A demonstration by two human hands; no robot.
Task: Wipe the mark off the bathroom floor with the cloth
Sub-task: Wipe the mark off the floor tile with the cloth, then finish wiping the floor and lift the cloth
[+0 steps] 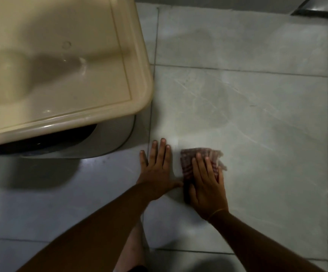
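A reddish checked cloth (198, 154) lies bunched on the pale grey tiled floor (257, 134). My right hand (208, 185) presses flat on top of the cloth, fingers pointing away from me. My left hand (157, 169) rests flat on the bare floor just left of the cloth, fingers spread, holding nothing. A faint darker patch (220, 107) shows on the tile beyond the cloth. Whatever lies under the cloth is hidden.
A beige plastic lid (61, 65) on a large appliance or bin fills the upper left, with its rounded base (110, 140) standing on the floor close to my left hand. A dark metal object (320, 6) sits at the top right corner. My knee (131, 252) shows below.
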